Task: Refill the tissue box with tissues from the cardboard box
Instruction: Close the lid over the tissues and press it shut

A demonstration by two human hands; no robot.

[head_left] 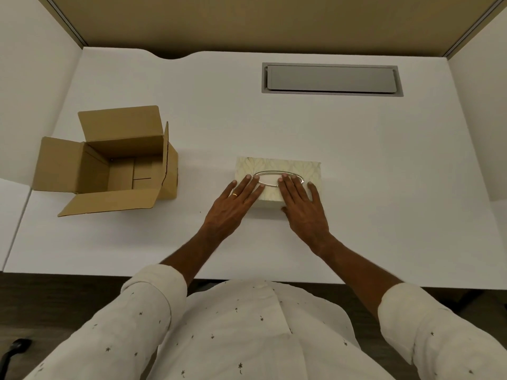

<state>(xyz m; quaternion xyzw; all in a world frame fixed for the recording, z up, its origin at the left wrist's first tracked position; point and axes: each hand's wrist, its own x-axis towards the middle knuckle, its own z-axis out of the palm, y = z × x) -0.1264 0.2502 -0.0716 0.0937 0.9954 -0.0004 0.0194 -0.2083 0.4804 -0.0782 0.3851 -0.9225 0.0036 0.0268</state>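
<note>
A cream patterned tissue box (285, 167) with an oval slot on top lies in the middle of the white desk. My left hand (236, 201) rests flat on its near left part, fingers spread, a ring on one finger. My right hand (304, 207) lies flat on its near right part, thumb against the front face. Neither hand holds anything. To the left stands a brown cardboard box (115, 165) with its flaps open; its inside looks empty from here. No loose tissues are in view.
The white desk (356, 149) has a grey cable hatch (332, 78) at the back right. White side panels and a tan back panel wall in the desk. A dark chair part (13, 349) shows at the lower left.
</note>
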